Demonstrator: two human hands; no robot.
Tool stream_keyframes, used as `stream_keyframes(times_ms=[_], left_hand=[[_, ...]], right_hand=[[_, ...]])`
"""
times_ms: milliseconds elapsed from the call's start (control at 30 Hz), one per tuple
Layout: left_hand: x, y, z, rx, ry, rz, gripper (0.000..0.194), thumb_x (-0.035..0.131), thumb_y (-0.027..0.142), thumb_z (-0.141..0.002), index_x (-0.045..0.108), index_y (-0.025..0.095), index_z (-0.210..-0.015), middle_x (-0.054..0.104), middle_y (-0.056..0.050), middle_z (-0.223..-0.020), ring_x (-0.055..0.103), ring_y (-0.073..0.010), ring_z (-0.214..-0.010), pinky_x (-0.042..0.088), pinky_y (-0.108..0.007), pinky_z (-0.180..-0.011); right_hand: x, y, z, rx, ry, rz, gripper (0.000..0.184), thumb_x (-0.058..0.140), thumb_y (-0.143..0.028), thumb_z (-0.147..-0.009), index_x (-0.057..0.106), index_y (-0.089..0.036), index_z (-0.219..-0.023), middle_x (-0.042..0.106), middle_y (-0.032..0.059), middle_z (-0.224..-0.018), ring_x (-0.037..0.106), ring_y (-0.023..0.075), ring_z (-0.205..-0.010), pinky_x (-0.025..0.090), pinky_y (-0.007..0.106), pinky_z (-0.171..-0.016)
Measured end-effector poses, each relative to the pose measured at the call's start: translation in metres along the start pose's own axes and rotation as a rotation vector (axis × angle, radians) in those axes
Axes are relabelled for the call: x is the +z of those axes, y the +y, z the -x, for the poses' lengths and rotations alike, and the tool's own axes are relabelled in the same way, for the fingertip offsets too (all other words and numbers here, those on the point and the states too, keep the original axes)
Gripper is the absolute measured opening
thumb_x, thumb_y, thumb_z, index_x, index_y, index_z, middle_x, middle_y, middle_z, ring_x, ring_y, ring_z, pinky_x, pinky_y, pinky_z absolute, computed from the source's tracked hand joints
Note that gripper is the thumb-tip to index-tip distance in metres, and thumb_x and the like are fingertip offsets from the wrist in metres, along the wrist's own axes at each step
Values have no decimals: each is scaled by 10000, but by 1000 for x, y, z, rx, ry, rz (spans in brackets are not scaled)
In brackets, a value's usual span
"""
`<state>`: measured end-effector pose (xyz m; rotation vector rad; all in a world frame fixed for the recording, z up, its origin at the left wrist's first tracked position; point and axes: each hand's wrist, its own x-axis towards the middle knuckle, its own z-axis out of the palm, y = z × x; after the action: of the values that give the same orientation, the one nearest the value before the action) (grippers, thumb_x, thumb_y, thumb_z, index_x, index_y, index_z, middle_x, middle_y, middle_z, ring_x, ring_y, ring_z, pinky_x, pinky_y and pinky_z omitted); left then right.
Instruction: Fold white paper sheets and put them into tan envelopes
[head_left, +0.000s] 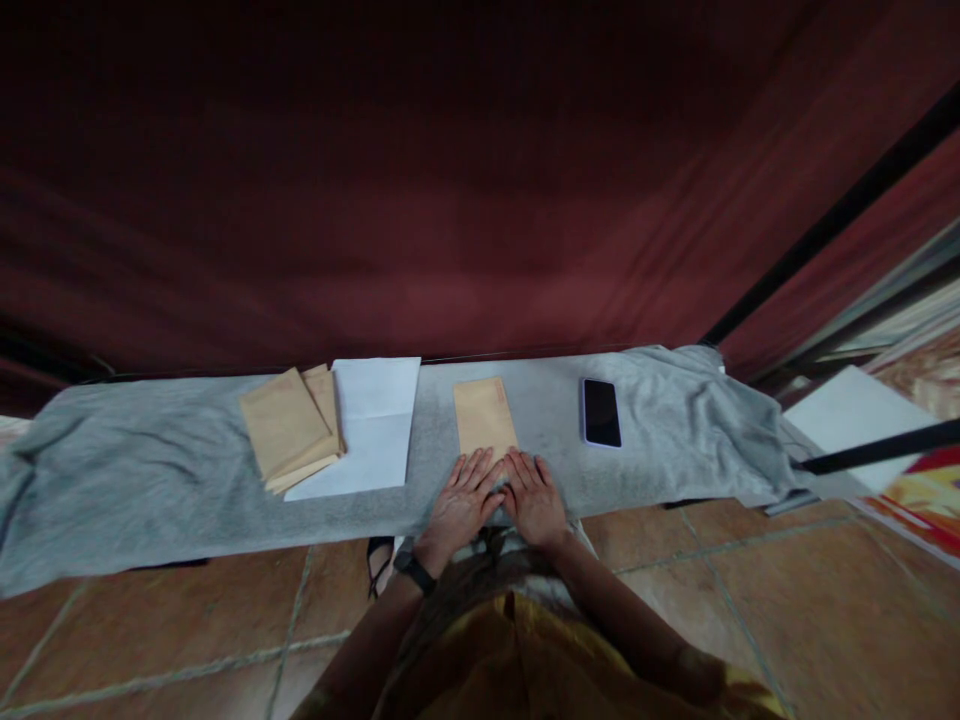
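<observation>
A tan envelope (484, 415) lies on the grey cloth (150, 470) straight ahead of me. My left hand (463, 500) and my right hand (534, 497) rest flat side by side at its near end, fingers stretched out, fingertips touching its lower edge. Neither hand grips anything. A black watch band is on my left wrist.
A stack of tan envelopes (291, 425) lies to the left on a white sheet of paper (369, 425). A black phone (601, 412) lies face up to the right. A dark red curtain (450, 180) hangs behind. Tiled floor (187, 620) is below, and a white sheet (851, 415) lies at far right.
</observation>
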<state>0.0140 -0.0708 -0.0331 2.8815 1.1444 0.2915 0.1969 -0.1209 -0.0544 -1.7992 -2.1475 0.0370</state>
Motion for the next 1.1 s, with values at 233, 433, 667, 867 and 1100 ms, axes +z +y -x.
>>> stream_keyframes(times_ms=[233,433,667,867,1100], left_hand=[[4,3,8,-27,8,-28,562,437,434,-1044,375,266,-1577,364,-69,-1653,317,-233,-1536,274,-489,-1266],[7,3,15,-54,7,-39,598,437,436,-1040,340,227,-1593,371,-79,-1646,312,-233,-1537,285,-483,-1265],[1,3,15,-34,6,-27,575,469,426,-1031,376,274,-1577,357,-69,-1655,306,-244,-1540,285,-491,-1263],[-1,2,17,-22,2,-30,574,478,442,-1029,402,248,-1564,359,-87,-1652,307,-245,-1539,295,-479,-1261],[0,1,27,-27,16,-53,607,446,434,-1039,358,170,-1578,391,-113,-1632,313,-232,-1536,286,-458,-1270]], right_hand=[[3,-1,0,-2,37,17,506,460,-315,-1041,483,-135,-1513,480,120,-1574,414,246,-1473,237,472,-1248],[1,-1,0,-8,51,11,515,450,-309,-1045,463,-126,-1526,494,123,-1563,423,248,-1468,249,471,-1248],[-6,-1,10,-70,38,-32,529,420,-288,-1055,393,-176,-1571,473,90,-1585,396,215,-1487,266,462,-1252],[-7,-3,15,-92,-38,-45,500,421,-325,-1065,445,-175,-1541,463,91,-1591,406,219,-1481,267,463,-1248],[-9,5,24,-74,35,3,537,441,-311,-1051,414,-129,-1555,484,123,-1570,421,241,-1471,284,468,-1236]])
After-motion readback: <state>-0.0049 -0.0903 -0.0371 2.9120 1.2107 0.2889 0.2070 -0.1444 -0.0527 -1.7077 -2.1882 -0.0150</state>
